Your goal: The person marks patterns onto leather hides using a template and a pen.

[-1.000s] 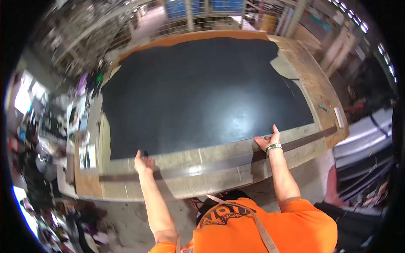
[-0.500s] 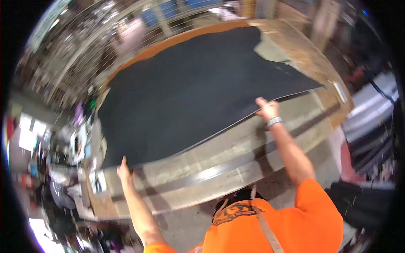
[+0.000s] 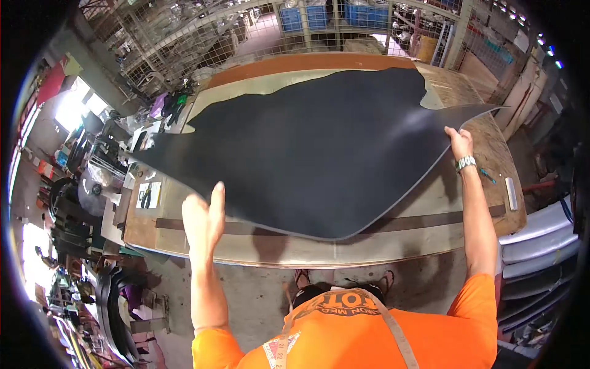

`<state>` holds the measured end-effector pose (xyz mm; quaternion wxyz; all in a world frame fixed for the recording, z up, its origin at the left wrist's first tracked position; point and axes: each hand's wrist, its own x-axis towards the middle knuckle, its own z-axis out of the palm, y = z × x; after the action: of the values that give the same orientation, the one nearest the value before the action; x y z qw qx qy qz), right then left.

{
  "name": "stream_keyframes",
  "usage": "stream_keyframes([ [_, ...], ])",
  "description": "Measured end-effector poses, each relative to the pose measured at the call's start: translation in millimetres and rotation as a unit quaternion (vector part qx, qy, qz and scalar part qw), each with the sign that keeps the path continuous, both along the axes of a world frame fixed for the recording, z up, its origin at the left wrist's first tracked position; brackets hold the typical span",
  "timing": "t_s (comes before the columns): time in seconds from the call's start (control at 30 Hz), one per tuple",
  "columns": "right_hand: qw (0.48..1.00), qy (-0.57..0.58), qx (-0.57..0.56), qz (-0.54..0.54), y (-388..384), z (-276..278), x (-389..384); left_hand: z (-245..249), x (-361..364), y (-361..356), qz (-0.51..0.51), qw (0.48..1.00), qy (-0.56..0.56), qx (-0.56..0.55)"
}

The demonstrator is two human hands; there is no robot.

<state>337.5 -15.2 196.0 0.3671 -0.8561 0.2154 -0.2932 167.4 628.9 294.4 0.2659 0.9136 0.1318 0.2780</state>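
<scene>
A large black sheet (image 3: 295, 147) with a wavy far edge hangs over the table (image 3: 276, 255), its near edge lifted and sagging in the middle. My left hand (image 3: 204, 216) is at the near edge on the left, thumb pointing up, its fingers partly hidden and blurred. At the right, my right hand (image 3: 460, 141) is closed on the sheet's edge, with a watch on the wrist. The sheet's right corner sticks out past that hand.
A white bar (image 3: 511, 194) and a small teal tool (image 3: 488, 176) lie on the table's right side. Black-handled tools (image 3: 146, 195) rest on paper at the left. Wire mesh shelving with blue crates (image 3: 295, 18) stands behind. Rolled sheets (image 3: 544, 246) are at the right.
The sheet's near edge has risen and now bows down in the middle. My right hand has moved right and up, my left hand slightly right and up. More of the floor shows.
</scene>
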Motion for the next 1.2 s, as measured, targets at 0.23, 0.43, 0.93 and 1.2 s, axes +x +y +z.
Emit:
stream_keyframes([
  [0.23, 0.988, -0.082, 0.069, 0.113, -101, -58, -65, -30, -145, -165, 0.115, 0.985, -0.026, -0.129],
  [0.43, 0.942, -0.028, 0.308, 0.133, -178, -109, -103, -106, -255, -233, 0.186, 0.921, -0.001, -0.342],
  [0.93, 0.872, 0.466, 0.073, 0.133, -176, -126, -176, -249, -256, -281, 0.13, 0.968, 0.202, -0.068],
  [1.2, 0.897, 0.149, -0.224, 0.35, 38, -162, -134, -299, 139, -171, -0.115, 0.947, 0.212, 0.212],
])
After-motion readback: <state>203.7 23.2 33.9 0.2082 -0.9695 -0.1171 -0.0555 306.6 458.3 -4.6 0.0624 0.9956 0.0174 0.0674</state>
